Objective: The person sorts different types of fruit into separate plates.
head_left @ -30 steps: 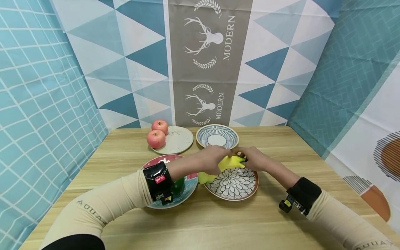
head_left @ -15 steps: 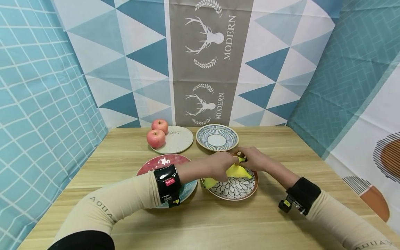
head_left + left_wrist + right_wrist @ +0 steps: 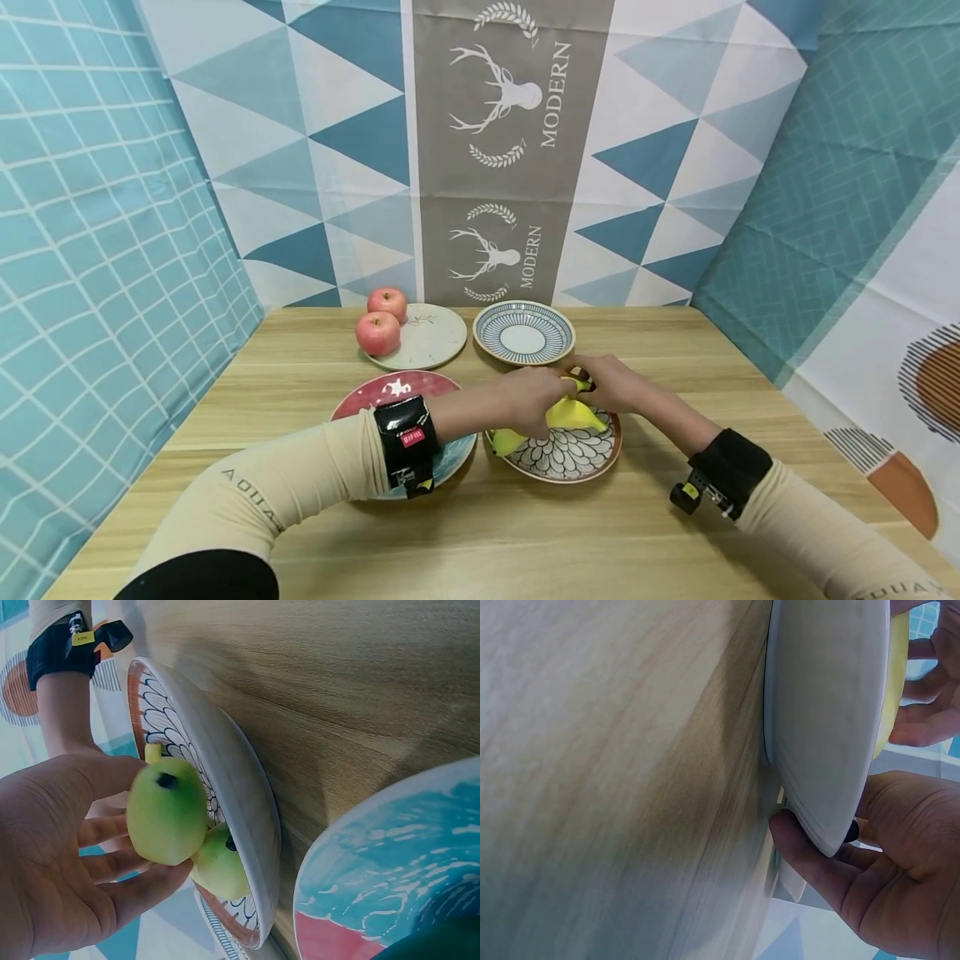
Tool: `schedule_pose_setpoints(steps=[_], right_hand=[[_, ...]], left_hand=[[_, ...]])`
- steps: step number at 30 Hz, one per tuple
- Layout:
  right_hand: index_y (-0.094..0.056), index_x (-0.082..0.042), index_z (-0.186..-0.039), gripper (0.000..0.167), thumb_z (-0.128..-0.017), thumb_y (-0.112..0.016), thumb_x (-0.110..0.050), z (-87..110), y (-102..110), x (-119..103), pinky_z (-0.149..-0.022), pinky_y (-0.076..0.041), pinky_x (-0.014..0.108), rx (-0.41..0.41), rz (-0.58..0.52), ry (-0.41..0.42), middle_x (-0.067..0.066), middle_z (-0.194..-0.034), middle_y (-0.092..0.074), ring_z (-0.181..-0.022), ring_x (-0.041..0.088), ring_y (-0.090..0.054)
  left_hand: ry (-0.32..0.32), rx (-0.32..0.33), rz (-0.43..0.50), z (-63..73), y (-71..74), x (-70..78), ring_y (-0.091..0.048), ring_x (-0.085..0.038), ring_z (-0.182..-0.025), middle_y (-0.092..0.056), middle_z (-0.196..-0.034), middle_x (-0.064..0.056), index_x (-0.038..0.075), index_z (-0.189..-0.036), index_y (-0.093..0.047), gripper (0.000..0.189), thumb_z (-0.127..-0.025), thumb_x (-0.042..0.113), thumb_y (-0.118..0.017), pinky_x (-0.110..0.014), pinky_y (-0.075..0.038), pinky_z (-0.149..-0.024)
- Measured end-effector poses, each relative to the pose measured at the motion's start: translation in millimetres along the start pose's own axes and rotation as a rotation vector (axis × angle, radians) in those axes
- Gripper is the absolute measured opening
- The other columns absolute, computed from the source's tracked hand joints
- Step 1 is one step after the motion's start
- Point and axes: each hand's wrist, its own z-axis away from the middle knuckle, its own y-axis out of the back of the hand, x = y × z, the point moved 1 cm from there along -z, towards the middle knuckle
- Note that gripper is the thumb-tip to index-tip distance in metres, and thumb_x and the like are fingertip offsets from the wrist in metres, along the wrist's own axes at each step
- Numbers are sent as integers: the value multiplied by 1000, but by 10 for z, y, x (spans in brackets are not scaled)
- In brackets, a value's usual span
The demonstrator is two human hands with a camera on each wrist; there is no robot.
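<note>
My left hand (image 3: 532,402) holds a bunch of yellow bananas (image 3: 572,414) over the petal-patterned plate (image 3: 562,457) with a brown rim. In the left wrist view, thumb and fingers wrap one greenish banana end (image 3: 166,821); a second banana end (image 3: 223,862) lies lower, against the inside of the plate. My right hand (image 3: 611,385) is at the plate's far right rim, beside the dark banana stem. In the right wrist view, my right hand (image 3: 904,859) pinches that rim, one finger beneath the white underside (image 3: 821,712). The left hand hides part of the bunch.
A red and blue plate (image 3: 393,385) sits left under my left forearm, with a dark green thing (image 3: 442,945) in it. Behind are a pale plate (image 3: 431,337) with two apples (image 3: 378,333) at its left edge and a blue-striped plate (image 3: 523,337). Patterned cloths enclose the table.
My left hand has carried the bananas right and down onto the petal-patterned plate, and has barely moved over the last half second. The right hand has stayed at the rim.
</note>
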Motion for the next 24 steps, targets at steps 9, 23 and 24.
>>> schedule_pose_setpoints(steps=[9,23,24], right_hand=[[-63,-9,-140,49,-94,-80,-12,16,10,-21,-80,-56,40,-1,4,6,10,-117,-72,-99,25,-68],[-63,-7,-135,45,-94,-80,-11,9,12,2,-81,-55,41,-20,-13,-25,9,-104,-72,-94,23,-67],[-63,-7,-135,45,-94,-80,-10,9,10,3,-82,-55,41,-21,-12,-26,9,-106,-72,-95,23,-67]], left_hand=[[-21,25,-13,1,15,-21,-60,-12,-108,-66,-119,2,16,-139,-64,58,-88,34,-84,-30,-53,-90],[26,58,25,87,167,-99,-62,-14,-104,-67,-127,-1,14,-143,-62,58,-93,37,-80,-30,-54,-85],[27,63,29,95,174,-113,-63,-14,-107,-67,-129,-2,14,-146,-61,60,-93,36,-80,-31,-55,-88]])
